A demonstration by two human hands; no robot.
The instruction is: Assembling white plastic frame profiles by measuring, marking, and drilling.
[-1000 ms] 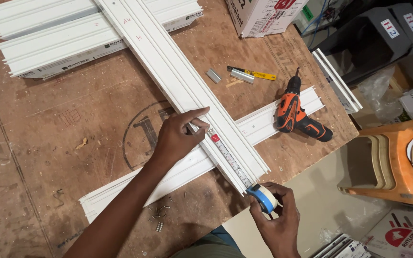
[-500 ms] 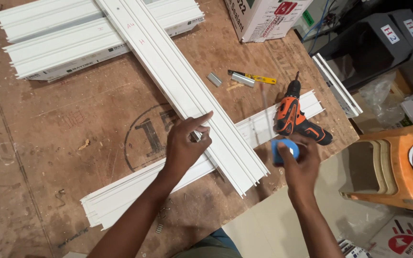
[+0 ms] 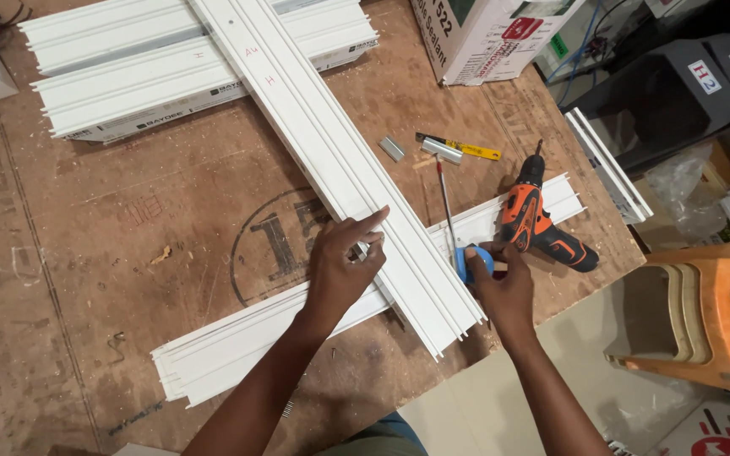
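Observation:
A long white plastic profile (image 3: pixel 323 143) lies diagonally across a second white profile (image 3: pixel 238 346) on the brown wooden worktable (image 3: pixel 128 236). My left hand (image 3: pixel 341 272) rests on the long profile where the two cross, with the index finger stretched out and thumb and fingers pinched on a small grey piece (image 3: pixel 359 251). My right hand (image 3: pixel 500 291) grips a blue tape measure (image 3: pixel 473 260) just right of the long profile's near end. A thin strip of tape (image 3: pixel 444 203) runs from the case away from me.
An orange and black cordless drill (image 3: pixel 538 219) lies right beside my right hand. A yellow utility knife (image 3: pixel 458 149) and a small metal piece (image 3: pixel 392 149) lie beyond it. More white profiles (image 3: pixel 154 72) are stacked at the back left, and a cardboard box (image 3: pixel 487 34) at the back right. Orange stools (image 3: pixel 703 312) stand beyond the table's right edge.
My right hand carried the tape measure from the long profile's near end up toward the drill. The tape no longer lies along the profile. My left hand stayed where the profiles cross.

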